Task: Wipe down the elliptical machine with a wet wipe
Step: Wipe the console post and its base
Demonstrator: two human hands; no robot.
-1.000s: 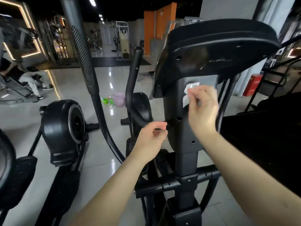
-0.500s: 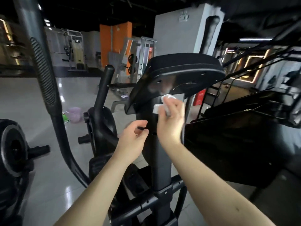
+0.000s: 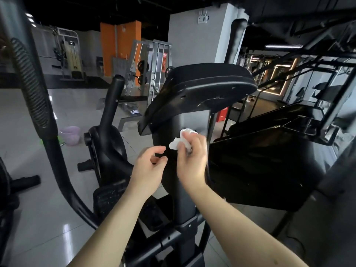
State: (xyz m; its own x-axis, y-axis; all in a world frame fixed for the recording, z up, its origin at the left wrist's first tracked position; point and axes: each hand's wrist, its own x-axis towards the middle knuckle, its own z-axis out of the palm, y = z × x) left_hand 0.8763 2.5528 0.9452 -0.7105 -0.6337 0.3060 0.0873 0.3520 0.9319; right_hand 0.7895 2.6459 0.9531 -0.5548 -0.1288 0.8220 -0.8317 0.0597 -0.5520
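One elliptical machine (image 3: 208,87) is standing with its centre post (image 3: 174,199) upright, long axis running twelve to six; one crumpled wet wipe (image 3: 178,142) is lying against that post, high up; the right hand (image 3: 191,162) is gripping it; at its nine o'clock the left hand (image 3: 147,167) is hovering, fingers loosely curled, holding nothing.

We see a big gym room. The floor (image 3: 38,218) is shiny grey tile and spreads out at 8 o'clock. At 11 o'clock stands an orange wall (image 3: 107,54), with a pale weight machine (image 3: 69,54) beside it at 10 o'clock. A grey pillar (image 3: 192,39) rises at 12 o'clock, with a small white lamp box (image 3: 203,18) high on it. A purple bucket (image 3: 70,135) sits on the floor at 9 o'clock. Glowing light frames (image 3: 277,79) shine at 2 o'clock. The ceiling (image 3: 96,8) is black.
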